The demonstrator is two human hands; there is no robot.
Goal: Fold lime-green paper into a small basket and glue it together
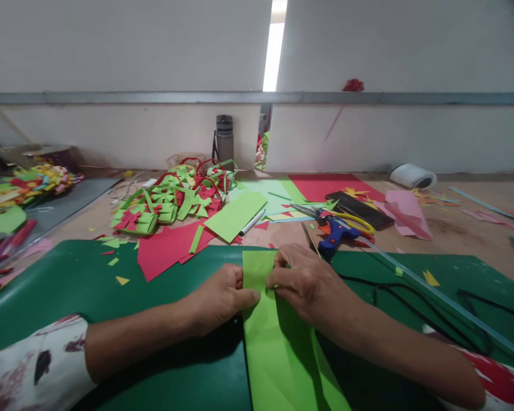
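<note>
A long strip of bright green paper (pixel 265 342) runs from the near edge up to my two hands, over a dark green mat (pixel 163 365). My left hand (pixel 223 299) pinches its left edge, the thumb lying on top. On the other side, my right hand (pixel 302 279) grips the strip near its top with bent fingers. Faint creases show across the sheet. Just beyond my right hand lies a blue glue gun (pixel 340 231), with yellow-handled scissors (pixel 355 221) touching or close behind it.
Small green and red paper baskets (pixel 167 200) pile up at the back left. Red paper (pixel 167 248), a green sheet (pixel 237 216) and a marker (pixel 252 222) lie ahead. A bottle (pixel 225 140) stands by the wall. A clear glue stick (pixel 445 302) and black cord (pixel 411 302) cross the right side.
</note>
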